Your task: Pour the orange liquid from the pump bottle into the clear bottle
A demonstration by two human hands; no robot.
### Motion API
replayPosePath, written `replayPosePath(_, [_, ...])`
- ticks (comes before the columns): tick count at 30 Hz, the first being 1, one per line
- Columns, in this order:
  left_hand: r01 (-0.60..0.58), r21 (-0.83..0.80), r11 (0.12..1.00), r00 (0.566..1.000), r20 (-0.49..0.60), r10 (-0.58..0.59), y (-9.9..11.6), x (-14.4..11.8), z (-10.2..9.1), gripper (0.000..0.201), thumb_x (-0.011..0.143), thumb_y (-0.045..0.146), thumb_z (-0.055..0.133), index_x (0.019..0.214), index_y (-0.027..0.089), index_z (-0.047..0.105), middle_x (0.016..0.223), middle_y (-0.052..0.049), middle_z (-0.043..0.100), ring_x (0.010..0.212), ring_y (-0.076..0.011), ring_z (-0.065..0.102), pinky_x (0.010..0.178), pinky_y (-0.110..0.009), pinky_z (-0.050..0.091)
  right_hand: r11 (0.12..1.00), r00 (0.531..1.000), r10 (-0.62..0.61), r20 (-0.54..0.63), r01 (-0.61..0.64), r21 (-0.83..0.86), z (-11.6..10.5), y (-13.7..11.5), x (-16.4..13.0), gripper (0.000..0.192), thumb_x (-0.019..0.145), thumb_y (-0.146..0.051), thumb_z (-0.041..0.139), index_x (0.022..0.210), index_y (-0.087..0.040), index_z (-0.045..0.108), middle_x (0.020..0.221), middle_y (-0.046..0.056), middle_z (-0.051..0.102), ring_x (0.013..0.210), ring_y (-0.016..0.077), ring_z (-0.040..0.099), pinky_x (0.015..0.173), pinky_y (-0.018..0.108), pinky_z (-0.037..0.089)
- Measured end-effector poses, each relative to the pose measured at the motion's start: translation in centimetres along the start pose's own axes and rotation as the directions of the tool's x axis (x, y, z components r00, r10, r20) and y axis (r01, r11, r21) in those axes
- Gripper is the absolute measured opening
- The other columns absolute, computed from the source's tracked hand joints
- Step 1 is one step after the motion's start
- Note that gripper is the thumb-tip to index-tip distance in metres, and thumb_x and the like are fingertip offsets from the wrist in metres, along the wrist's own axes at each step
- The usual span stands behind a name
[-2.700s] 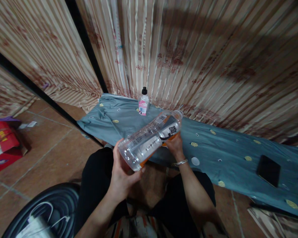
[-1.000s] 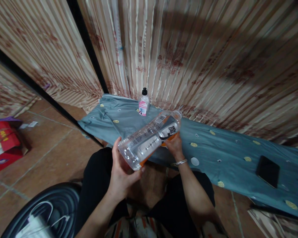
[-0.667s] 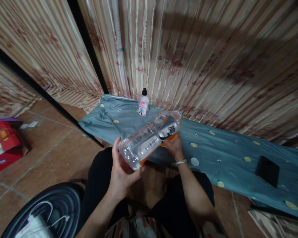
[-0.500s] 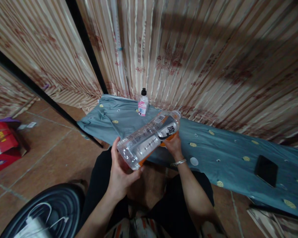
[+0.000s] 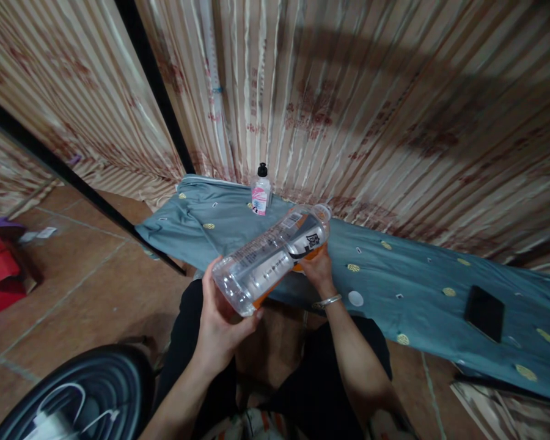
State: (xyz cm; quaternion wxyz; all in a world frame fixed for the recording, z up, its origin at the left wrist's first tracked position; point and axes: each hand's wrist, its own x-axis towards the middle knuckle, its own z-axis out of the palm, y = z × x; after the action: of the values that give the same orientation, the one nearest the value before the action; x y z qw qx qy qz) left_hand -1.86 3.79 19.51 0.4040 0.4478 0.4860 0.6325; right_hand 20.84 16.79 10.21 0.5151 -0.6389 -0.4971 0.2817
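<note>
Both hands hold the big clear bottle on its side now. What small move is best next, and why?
Probably tip the clear bottle upright: it lies slanted between the left hand at its base and the right hand under its neck, above the lap, not over the blue cloth.

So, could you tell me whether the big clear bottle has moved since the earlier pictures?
No: the big clear bottle sits as before below the small pink-labelled bottle; only the camera shifted.

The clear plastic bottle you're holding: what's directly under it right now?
Under the clear plastic bottle: the left hand cupping its base, the right hand at its neck end, and the blue-grey cloth. The right hand's fingers are hidden.
</note>
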Motion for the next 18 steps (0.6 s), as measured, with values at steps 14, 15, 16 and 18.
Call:
replayPosePath(14, [-0.039,-0.095,0.995,0.999,0.002,0.039,-0.41,-0.22,0.08,0.109,0.055,0.022,0.101,0.147,0.029,0.043,0.138,-0.011,0.067,0.127,-0.0293,0.071,0.100,-0.035,0.061,0.998,0.998,-0.065,-0.004,0.065,-0.027,0.02,-0.11,-0.19,0.078,0.064,-0.039,0.083,0.132,-0.015,0.056,0.116,0.014,0.078,0.111,0.0342,0.075,0.098,0.049,0.061])
replayPosePath(15, [-0.037,-0.099,0.994,0.999,0.007,0.038,-0.34,-0.22,0.06,0.109,0.055,0.023,0.101,0.147,0.029,0.042,0.138,-0.011,0.067,0.127,-0.0297,0.071,0.099,-0.035,0.061,0.997,0.997,-0.074,-0.005,0.074,-0.036,0.02,-0.06,-0.18,0.076,0.065,-0.040,0.083,0.132,-0.016,0.056,0.116,0.014,0.078,0.109,0.0332,0.076,0.098,0.049,0.061])
replayPosePath(16, [-0.036,-0.101,0.994,0.999,0.012,0.038,-0.27,-0.21,0.04,0.110,0.055,0.024,0.101,0.147,0.028,0.041,0.138,-0.012,0.067,0.125,-0.0301,0.072,0.097,-0.035,0.062,0.996,0.996,-0.084,-0.005,0.084,-0.043,0.01,0.01,-0.17,0.075,0.065,-0.040,0.082,0.132,-0.017,0.056,0.117,0.013,0.078,0.108,0.0324,0.076,0.098,0.050,0.061])
replayPosePath(18, [-0.037,-0.096,0.995,0.999,0.021,0.039,-0.11,-0.18,-0.04,0.110,0.055,0.025,0.101,0.147,0.028,0.041,0.137,-0.012,0.067,0.123,-0.0303,0.073,0.094,-0.035,0.063,0.994,0.995,-0.096,-0.008,0.095,-0.058,-0.01,0.17,-0.17,0.071,0.066,-0.042,0.081,0.129,-0.019,0.057,0.116,0.013,0.078,0.107,0.0323,0.076,0.099,0.052,0.061])
